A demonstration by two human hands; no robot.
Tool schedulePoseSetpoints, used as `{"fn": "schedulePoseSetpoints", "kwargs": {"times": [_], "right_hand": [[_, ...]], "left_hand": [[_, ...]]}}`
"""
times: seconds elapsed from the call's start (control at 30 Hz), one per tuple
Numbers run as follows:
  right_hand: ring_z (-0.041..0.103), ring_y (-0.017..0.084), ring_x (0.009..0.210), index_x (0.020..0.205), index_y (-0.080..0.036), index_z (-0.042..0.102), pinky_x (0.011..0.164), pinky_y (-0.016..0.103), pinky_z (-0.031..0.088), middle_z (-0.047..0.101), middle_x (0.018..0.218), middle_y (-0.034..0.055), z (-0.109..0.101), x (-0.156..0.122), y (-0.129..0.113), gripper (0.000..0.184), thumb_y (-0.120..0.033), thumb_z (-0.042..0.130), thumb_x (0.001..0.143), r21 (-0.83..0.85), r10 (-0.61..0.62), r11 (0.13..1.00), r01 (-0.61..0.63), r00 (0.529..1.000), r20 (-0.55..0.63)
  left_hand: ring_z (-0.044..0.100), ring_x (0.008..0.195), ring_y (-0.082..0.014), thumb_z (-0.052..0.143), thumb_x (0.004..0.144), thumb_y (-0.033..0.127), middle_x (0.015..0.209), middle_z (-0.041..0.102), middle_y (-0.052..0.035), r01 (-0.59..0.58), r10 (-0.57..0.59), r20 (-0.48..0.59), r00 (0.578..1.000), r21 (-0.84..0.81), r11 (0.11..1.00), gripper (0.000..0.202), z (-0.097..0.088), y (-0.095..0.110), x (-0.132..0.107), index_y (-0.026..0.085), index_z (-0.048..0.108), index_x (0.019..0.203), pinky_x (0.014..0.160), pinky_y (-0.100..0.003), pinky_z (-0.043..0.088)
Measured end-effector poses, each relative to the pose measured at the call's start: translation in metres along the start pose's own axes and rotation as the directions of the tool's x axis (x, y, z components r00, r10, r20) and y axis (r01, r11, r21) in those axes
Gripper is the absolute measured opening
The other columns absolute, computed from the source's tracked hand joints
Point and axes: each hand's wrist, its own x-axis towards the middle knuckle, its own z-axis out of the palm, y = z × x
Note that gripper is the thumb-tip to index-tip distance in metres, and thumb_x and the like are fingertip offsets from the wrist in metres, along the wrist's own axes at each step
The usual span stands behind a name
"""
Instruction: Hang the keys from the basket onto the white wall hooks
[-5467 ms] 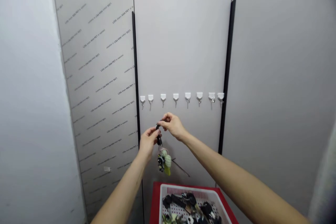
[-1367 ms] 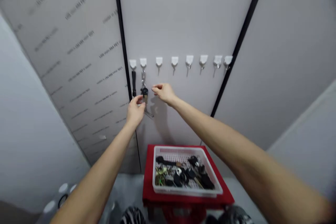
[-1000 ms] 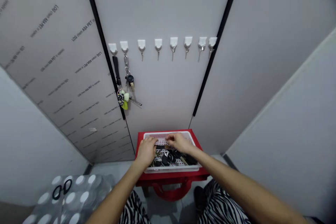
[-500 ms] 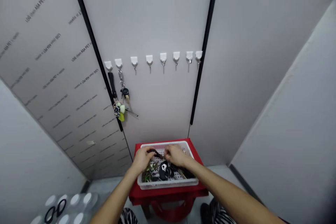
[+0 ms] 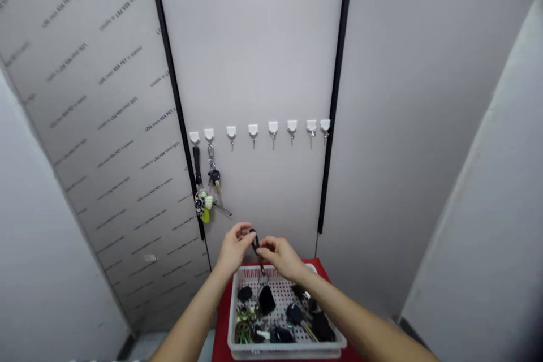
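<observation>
My left hand (image 5: 232,248) and my right hand (image 5: 279,255) meet above a white basket (image 5: 236,317), both pinched on a black key bunch (image 5: 255,243) whose fob (image 5: 266,298) dangles just over the basket. Inside the basket lie several more dark key bunches (image 5: 297,317). On the grey wall runs a row of white hooks (image 5: 271,127). The leftmost hook carries a black strap with a green and yellow charm (image 5: 204,203). The second hook carries a key bunch (image 5: 214,174). The other hooks are bare.
The basket rests on a red stool (image 5: 220,328) against the wall. Black vertical strips (image 5: 335,90) divide the wall panels. A film-covered panel with printed text (image 5: 106,96) stands at the left. White walls close in on both sides.
My hands went from the hooks down into the basket, then lifted a black key bunch out of it. The view has tilted up again and the hooks sit lower in it.
</observation>
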Motion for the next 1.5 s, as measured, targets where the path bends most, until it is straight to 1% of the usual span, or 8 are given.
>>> {"fn": "schedulePoseSetpoints", "kwargs": {"times": [0.17, 0.5, 0.67, 0.93, 1.13, 1.3, 1.4, 1.5], "right_hand": [[0.043, 0.007, 0.047, 0.056, -0.013, 0.05, 0.049, 0.019, 0.035, 0.05, 0.049, -0.0024, -0.012, 0.042, -0.049, 0.013, -0.024, 0.044, 0.061, 0.025, -0.104, 0.994, 0.108, 0.988, -0.115], [0.045, 0.006, 0.046, 0.056, -0.013, 0.05, 0.046, 0.018, 0.036, 0.051, 0.049, -0.0027, -0.022, 0.122, -0.13, 0.014, -0.025, 0.046, 0.059, 0.084, -0.135, 0.983, 0.166, 0.946, -0.294], [0.045, 0.006, 0.046, 0.056, -0.012, 0.051, 0.045, 0.017, 0.035, 0.052, 0.05, -0.0018, -0.021, 0.145, -0.139, 0.015, -0.025, 0.046, 0.06, 0.008, -0.123, 0.991, 0.134, 0.932, -0.341], [0.045, 0.006, 0.044, 0.059, -0.011, 0.055, 0.044, 0.018, 0.034, 0.053, 0.05, 0.0004, -0.022, 0.165, -0.119, 0.022, -0.03, 0.042, 0.063, -0.164, -0.106, 0.985, 0.047, 0.923, -0.371], [0.048, 0.007, 0.053, 0.07, -0.012, 0.055, 0.051, 0.018, 0.036, 0.055, 0.061, 0.0008, -0.029, 0.116, -0.084, 0.022, -0.03, 0.044, 0.063, -0.234, -0.189, 0.965, 0.116, 0.928, -0.32], [0.048, 0.008, 0.056, 0.072, -0.01, 0.055, 0.056, 0.019, 0.037, 0.056, 0.062, 0.0017, -0.025, 0.015, -0.011, 0.018, -0.021, 0.046, 0.061, -0.335, 0.013, 0.942, 0.011, 0.997, 0.071], [0.049, 0.009, 0.056, 0.074, -0.012, 0.056, 0.055, 0.02, 0.037, 0.057, 0.063, 0.0014, -0.019, -0.041, 0.029, 0.019, -0.022, 0.048, 0.06, -0.438, 0.138, 0.899, -0.004, 0.951, 0.275], [0.049, 0.013, 0.069, 0.076, -0.014, 0.057, 0.064, 0.022, 0.036, 0.057, 0.072, 0.0032, -0.019, -0.07, 0.051, 0.023, -0.022, 0.053, 0.056, -0.552, 0.108, 0.827, 0.104, 0.935, 0.339]], "left_hand": [[0.05, 0.069, -0.01, 0.049, 0.058, 0.024, 0.075, 0.054, -0.0033, -0.117, 0.104, -0.105, 0.989, -0.129, 0.985, 0.027, -0.004, 0.018, 0.01, 0.013, 0.046, 0.083, 0.066, -0.023, 0.04], [0.052, 0.075, -0.0105, 0.044, 0.061, 0.015, 0.083, 0.056, -0.006, -0.293, 0.284, -0.23, 0.931, -0.007, 0.956, 0.023, -0.021, 0.069, 0.062, 0.013, 0.047, 0.084, 0.071, -0.025, 0.04], [0.052, 0.077, -0.0118, 0.044, 0.062, 0.015, 0.087, 0.056, -0.0071, -0.262, 0.276, -0.254, 0.927, 0.09, 0.961, 0.028, -0.028, 0.075, 0.082, 0.013, 0.048, 0.09, 0.071, -0.026, 0.04], [0.051, 0.078, -0.014, 0.045, 0.061, 0.013, 0.09, 0.055, -0.01, -0.178, 0.235, -0.221, 0.947, 0.249, 0.952, 0.033, -0.03, 0.068, 0.089, 0.011, 0.048, 0.094, 0.074, -0.028, 0.038], [0.049, 0.081, -0.0138, 0.045, 0.06, 0.016, 0.09, 0.053, -0.0072, -0.181, 0.272, -0.249, 0.93, 0.334, 0.925, 0.031, -0.026, 0.029, 0.044, 0.013, 0.049, 0.091, 0.074, -0.028, 0.037], [0.048, 0.079, -0.0124, 0.043, 0.062, 0.016, 0.089, 0.054, -0.006, -0.112, 0.08, 0.089, 0.993, 0.434, 0.894, 0.03, 0.001, -0.039, -0.03, 0.014, 0.049, 0.091, 0.073, -0.026, 0.037], [0.047, 0.083, -0.013, 0.045, 0.061, 0.018, 0.09, 0.054, -0.0052, -0.123, -0.064, 0.315, 0.947, 0.54, 0.833, 0.03, 0.015, -0.069, -0.066, 0.015, 0.05, 0.09, 0.075, -0.025, 0.035], [0.047, 0.082, -0.0147, 0.046, 0.06, 0.021, 0.087, 0.056, -0.0043, -0.205, -0.141, 0.459, 0.877, 0.623, 0.755, 0.025, 0.021, -0.081, -0.081, 0.017, 0.054, 0.084, 0.073, -0.025, 0.034]]}}
